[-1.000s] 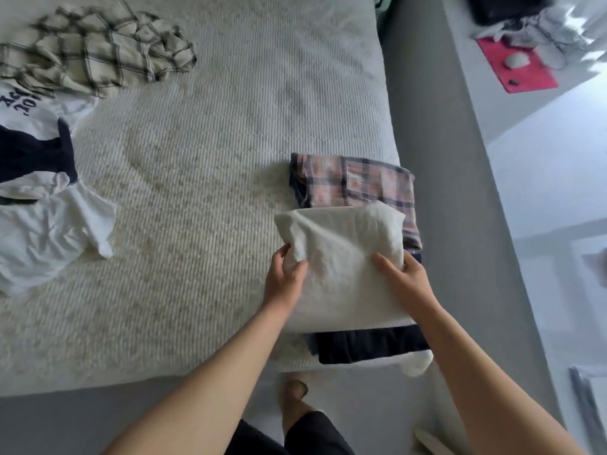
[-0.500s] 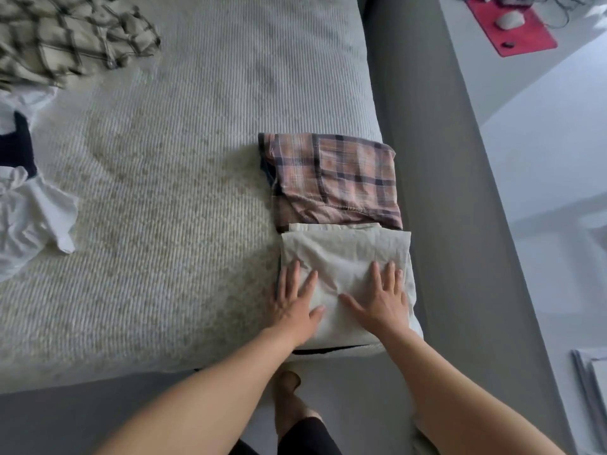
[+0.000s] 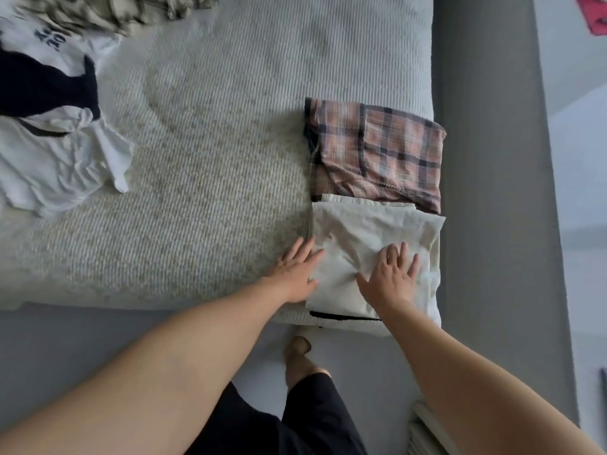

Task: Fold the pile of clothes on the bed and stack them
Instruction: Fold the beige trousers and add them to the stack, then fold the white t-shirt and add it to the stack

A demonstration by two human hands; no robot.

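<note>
Head view: cream cloth (image 3: 371, 231) lies folded lower right on the bed (image 3: 203, 178), flattened under left hand (image 3: 295, 274) and right hand (image 3: 391, 280) with fingers spread; probably light and floppy, so best lifted by both side edges.

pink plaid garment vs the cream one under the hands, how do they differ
The folded pink plaid cloth garment is checked in pink with dark lines; the folded plain cream cloth garment has no pattern. The plaid one lies farther up the bed, untouched; the cream one sits at the near edge with the left hand and right hand resting flat on it. Both are folded into rough rectangles and lie side by side.
</note>
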